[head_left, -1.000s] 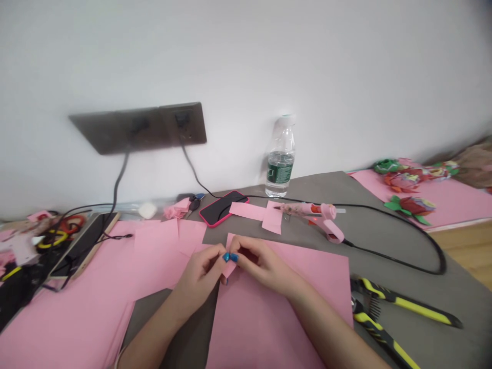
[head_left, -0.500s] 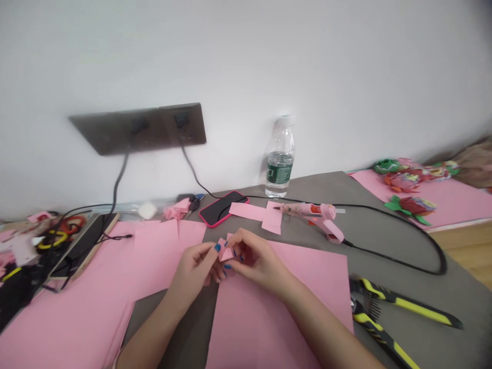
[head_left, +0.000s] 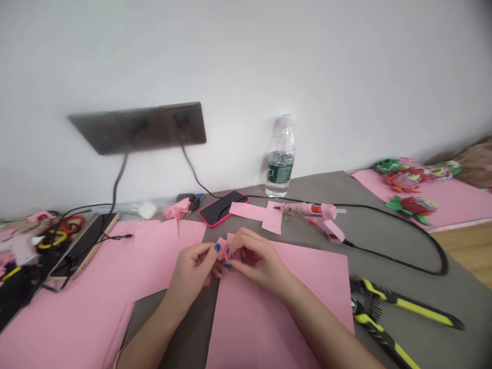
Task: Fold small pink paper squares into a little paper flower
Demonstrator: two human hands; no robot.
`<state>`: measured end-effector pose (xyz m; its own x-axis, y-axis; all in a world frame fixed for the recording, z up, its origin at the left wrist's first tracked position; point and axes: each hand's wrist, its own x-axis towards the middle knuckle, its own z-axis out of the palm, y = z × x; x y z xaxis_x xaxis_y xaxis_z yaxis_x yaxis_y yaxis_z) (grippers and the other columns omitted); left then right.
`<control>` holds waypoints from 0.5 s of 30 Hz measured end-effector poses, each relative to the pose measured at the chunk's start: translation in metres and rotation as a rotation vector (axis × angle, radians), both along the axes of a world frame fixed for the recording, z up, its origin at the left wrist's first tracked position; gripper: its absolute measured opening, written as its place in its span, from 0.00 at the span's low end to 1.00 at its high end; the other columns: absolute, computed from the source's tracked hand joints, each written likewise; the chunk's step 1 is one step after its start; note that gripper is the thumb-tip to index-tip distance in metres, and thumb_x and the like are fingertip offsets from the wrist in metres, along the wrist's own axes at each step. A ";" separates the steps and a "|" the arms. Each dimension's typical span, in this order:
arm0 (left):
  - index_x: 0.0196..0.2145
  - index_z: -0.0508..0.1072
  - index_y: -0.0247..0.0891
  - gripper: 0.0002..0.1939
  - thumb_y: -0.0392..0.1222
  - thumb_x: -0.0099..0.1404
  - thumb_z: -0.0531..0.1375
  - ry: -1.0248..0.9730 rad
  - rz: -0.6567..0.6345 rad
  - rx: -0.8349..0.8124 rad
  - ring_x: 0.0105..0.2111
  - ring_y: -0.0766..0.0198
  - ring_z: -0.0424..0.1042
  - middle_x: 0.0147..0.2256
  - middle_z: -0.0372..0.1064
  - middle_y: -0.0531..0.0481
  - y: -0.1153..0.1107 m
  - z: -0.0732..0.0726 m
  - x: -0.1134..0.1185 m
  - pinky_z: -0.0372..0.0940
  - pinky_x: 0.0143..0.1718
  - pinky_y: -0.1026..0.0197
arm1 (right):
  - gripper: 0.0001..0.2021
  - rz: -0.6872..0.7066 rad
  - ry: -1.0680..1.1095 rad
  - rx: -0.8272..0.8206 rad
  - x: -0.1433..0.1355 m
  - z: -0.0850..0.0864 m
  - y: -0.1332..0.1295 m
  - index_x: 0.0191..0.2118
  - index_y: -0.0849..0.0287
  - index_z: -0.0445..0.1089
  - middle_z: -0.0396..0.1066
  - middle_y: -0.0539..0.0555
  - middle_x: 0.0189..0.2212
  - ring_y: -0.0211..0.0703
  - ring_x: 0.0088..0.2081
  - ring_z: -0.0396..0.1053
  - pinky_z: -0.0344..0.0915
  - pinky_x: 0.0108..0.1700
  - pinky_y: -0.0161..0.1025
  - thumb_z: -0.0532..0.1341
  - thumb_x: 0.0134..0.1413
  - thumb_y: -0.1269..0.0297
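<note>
Between my two hands is a small folded piece of pink paper [head_left: 222, 248], partly hidden by the fingers. My left hand [head_left: 196, 264] pinches its left side with the thumb on top. From the right, my right hand [head_left: 253, 256] grips the other edge between thumb and fingers. Both hands are above the near edge of a large pink sheet [head_left: 265, 323]. Just beyond them lie pink paper strips [head_left: 249, 210] and a phone in a pink case [head_left: 223, 207]. A pink glue gun [head_left: 313, 212] rests on its side with its nozzle over the strips.
A water bottle [head_left: 280, 164] stands against the wall. Yellow-and-black pliers [head_left: 407, 305] lie at the right, and the glue gun's black cord [head_left: 415, 225] loops nearby. Paper flowers [head_left: 415, 205] sit at far right. More pink sheets [head_left: 88, 297] and a second phone [head_left: 84, 246] are left.
My right fingers have shifted slightly and pressed in on the paper, which now looks more folded up. The things on the table have not moved.
</note>
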<state>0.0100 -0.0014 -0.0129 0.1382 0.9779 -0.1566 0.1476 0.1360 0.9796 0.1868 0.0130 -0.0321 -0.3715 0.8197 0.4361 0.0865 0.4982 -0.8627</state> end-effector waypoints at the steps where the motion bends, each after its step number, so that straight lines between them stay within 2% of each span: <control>1: 0.24 0.75 0.35 0.17 0.52 0.61 0.61 0.010 0.001 0.004 0.20 0.65 0.72 0.21 0.74 0.49 0.000 0.000 0.000 0.67 0.22 0.67 | 0.08 0.005 -0.001 0.002 0.000 0.000 0.000 0.33 0.57 0.69 0.65 0.50 0.31 0.37 0.29 0.61 0.57 0.29 0.33 0.64 0.54 0.77; 6: 0.25 0.74 0.35 0.16 0.51 0.63 0.60 0.034 0.005 0.030 0.20 0.64 0.72 0.20 0.73 0.50 -0.001 -0.002 -0.003 0.67 0.23 0.67 | 0.11 -0.005 0.021 -0.003 0.000 0.002 0.000 0.28 0.57 0.62 0.61 0.48 0.28 0.36 0.28 0.58 0.54 0.28 0.33 0.64 0.55 0.76; 15: 0.26 0.75 0.36 0.17 0.52 0.64 0.60 -0.027 -0.013 0.054 0.20 0.66 0.71 0.19 0.71 0.53 0.001 0.001 -0.001 0.68 0.24 0.67 | 0.07 0.034 0.023 -0.095 0.001 -0.001 -0.001 0.31 0.57 0.65 0.65 0.50 0.30 0.38 0.29 0.62 0.57 0.31 0.35 0.63 0.60 0.70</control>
<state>0.0086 -0.0009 -0.0120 0.1548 0.9829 -0.0993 0.1221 0.0807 0.9892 0.1875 0.0121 -0.0328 -0.3905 0.8450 0.3654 0.0511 0.4162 -0.9078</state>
